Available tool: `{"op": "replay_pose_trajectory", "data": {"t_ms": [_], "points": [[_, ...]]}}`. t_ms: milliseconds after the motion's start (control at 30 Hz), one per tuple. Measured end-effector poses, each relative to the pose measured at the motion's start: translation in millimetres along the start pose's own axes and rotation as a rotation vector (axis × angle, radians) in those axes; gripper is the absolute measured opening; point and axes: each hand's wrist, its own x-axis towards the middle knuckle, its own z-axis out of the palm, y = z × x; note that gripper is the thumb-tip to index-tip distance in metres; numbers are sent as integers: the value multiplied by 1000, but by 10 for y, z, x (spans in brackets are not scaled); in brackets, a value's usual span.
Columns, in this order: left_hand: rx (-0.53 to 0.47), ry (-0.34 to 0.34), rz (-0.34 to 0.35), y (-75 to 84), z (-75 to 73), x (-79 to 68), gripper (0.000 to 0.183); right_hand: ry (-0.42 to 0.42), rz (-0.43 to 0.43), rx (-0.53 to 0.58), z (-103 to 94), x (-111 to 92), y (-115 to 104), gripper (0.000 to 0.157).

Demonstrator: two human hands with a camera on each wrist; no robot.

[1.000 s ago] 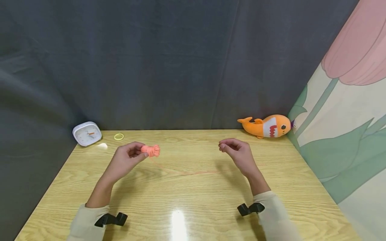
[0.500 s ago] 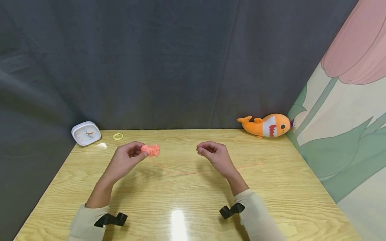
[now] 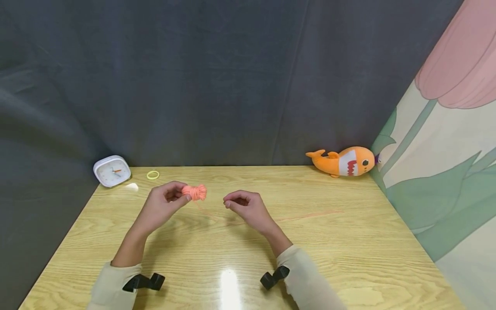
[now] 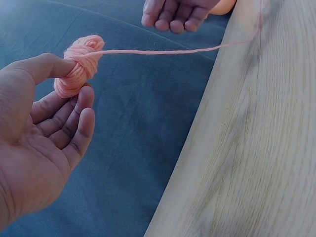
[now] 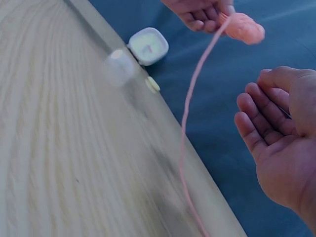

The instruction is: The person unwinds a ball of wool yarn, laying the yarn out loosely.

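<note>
My left hand [image 3: 159, 209] pinches a small skein of coral-pink yarn [image 3: 196, 192] between thumb and fingers, above the table. In the left wrist view the thumb presses on the skein [image 4: 79, 64] from above, its other fingers curving below. A loose yarn strand [image 4: 163, 52] runs from the skein down to the tabletop and trails rightward. To the right of the skein hovers my right hand [image 3: 249, 211], its fingers loosely bent and the thumb close to the index finger. Nothing shows in the right hand [image 5: 291, 138] in its wrist view; the strand [image 5: 186, 106] passes beside it.
A white clock [image 3: 112, 171] stands at the back left of the wooden table [image 3: 186, 267], with a yellow ring [image 3: 153, 175] beside it. At the back right lies an orange plush shark [image 3: 342, 162]. A dark curtain [image 3: 201, 86] hangs behind.
My right hand has moved left, from the table's right side to near the skein, leaving the strand lying on the table. The left hand and skein have hardly moved.
</note>
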Motion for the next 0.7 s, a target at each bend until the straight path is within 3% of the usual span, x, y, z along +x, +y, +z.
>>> {"op": "replay_pose_trajectory", "data": {"t_ms": [467, 700], "points": [[12, -1, 6, -21, 24, 11, 26, -145, 17, -29, 390, 62, 124, 23], [12, -3, 6, 5, 21, -7, 27, -124, -34, -58, 472, 48, 120, 14]]}}
